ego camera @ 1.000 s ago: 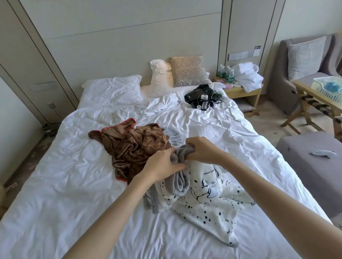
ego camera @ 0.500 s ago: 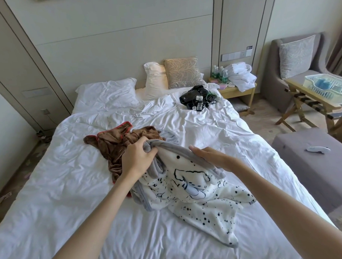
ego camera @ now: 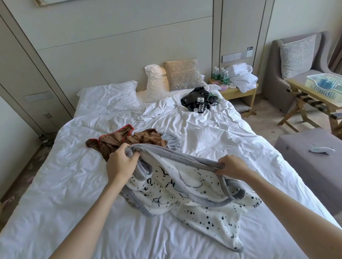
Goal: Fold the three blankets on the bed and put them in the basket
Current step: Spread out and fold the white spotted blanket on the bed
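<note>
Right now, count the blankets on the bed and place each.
3. The spotted white blanket is held by the left hand and right hand; the brown blanket lies bunched beyond it; a pale grey blanket peeks out behind, mostly hidden.

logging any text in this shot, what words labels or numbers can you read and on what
No text is readable.
Dark sign beside the wall switches: too small to read.
Water bottles, green labels: blurred.
White tags on the black gear: code-like marks, unreadable.

Black-spotted white blanket [ego camera: 198, 202]; brown blanket [ego camera: 125, 141]
</note>
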